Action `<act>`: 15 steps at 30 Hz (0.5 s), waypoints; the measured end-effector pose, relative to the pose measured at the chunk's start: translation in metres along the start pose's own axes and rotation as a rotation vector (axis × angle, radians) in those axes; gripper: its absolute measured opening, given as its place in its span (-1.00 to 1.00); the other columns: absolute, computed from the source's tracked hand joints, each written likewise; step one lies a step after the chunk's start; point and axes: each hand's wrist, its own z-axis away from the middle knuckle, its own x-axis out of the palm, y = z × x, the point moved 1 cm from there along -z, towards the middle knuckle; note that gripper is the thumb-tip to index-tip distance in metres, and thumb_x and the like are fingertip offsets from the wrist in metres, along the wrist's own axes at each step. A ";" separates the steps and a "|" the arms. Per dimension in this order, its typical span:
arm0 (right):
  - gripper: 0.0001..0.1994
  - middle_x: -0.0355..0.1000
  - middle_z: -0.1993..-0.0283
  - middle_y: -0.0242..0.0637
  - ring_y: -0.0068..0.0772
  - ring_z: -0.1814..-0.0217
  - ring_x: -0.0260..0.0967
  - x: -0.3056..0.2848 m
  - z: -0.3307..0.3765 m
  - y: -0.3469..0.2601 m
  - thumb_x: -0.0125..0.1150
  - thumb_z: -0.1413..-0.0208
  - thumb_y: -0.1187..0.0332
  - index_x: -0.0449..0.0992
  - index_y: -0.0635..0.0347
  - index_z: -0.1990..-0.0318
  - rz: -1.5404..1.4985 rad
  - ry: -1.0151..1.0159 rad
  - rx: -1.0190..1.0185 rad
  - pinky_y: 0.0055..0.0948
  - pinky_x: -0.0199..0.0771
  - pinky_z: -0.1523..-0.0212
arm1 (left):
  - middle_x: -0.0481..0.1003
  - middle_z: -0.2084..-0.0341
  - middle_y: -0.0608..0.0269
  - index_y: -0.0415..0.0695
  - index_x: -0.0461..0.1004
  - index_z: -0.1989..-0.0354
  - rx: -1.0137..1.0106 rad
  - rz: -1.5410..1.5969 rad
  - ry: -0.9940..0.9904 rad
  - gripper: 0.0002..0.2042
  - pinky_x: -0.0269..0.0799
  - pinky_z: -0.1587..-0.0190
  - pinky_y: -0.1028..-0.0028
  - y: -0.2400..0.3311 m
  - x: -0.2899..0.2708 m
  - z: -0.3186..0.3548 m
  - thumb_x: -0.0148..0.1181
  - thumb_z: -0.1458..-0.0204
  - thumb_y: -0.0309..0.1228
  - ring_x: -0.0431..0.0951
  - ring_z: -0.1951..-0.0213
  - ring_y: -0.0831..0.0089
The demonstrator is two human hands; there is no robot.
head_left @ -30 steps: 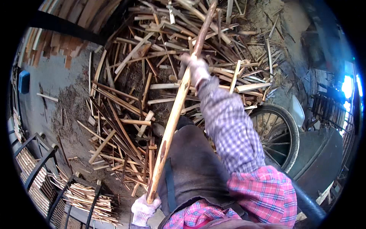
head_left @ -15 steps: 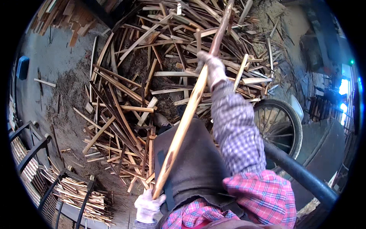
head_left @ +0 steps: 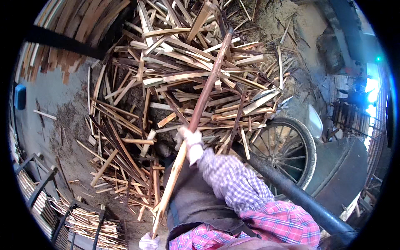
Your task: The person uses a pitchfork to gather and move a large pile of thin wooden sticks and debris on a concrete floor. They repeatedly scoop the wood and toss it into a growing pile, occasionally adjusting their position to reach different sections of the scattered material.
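Observation:
A long wooden pole (head_left: pixel 209 87) slants across the middle of the view, brown with bark at its far half and pale and bare at its near half. My right hand (head_left: pixel 190 142), in a light glove, is wrapped round it near its middle. At the lower edge my left hand (head_left: pixel 148 241), also gloved and partly cut off, grips the pole's near end. The far end lies over a heap of split wood strips (head_left: pixel 179 77), whose pieces point in many directions. A dark apron (head_left: pixel 196 200) covers my lap beneath the pole.
To the right stand a spoked wheel (head_left: pixel 287 150) and a thick dark metal bar (head_left: pixel 291 196). Stacked wood slats (head_left: pixel 79 25) fill the upper left. Black racks (head_left: pixel 79 208) with thin sticks stand at the lower left. A blue object (head_left: pixel 20 96) is at the left edge.
The pole and both hands have come nearer to me and toward the left; the right hand has drawn back from over the heap. My view has shifted slightly.

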 end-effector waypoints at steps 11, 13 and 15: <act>-0.89 0.31 0.66 -0.33 -0.42 0.75 0.22 0.002 -0.075 -0.052 0.18 0.05 0.38 0.39 0.19 0.48 -0.038 -0.018 -0.089 -0.41 0.33 0.74 | 0.51 0.52 0.13 -0.07 0.53 0.28 0.012 0.014 0.151 -0.71 0.39 0.31 0.37 0.076 -0.056 0.029 0.29 0.19 -0.21 0.52 0.41 0.31; -0.88 0.31 0.69 -0.31 -0.41 0.72 0.26 0.007 -0.075 -0.045 0.16 0.04 0.38 0.40 0.20 0.52 -0.057 -0.095 -0.071 -0.43 0.34 0.71 | 0.49 0.59 0.15 -0.05 0.50 0.33 0.014 -0.190 0.310 -0.66 0.42 0.39 0.29 0.047 -0.029 -0.002 0.28 0.28 -0.14 0.53 0.48 0.24; -0.89 0.33 0.65 -0.31 -0.42 0.68 0.30 0.008 -0.074 -0.040 0.18 0.05 0.40 0.41 0.22 0.49 -0.123 -0.150 -0.134 -0.46 0.37 0.69 | 0.47 0.67 0.17 -0.02 0.47 0.37 0.170 -0.267 0.630 -0.60 0.43 0.49 0.25 0.032 -0.010 -0.014 0.28 0.38 -0.06 0.52 0.57 0.19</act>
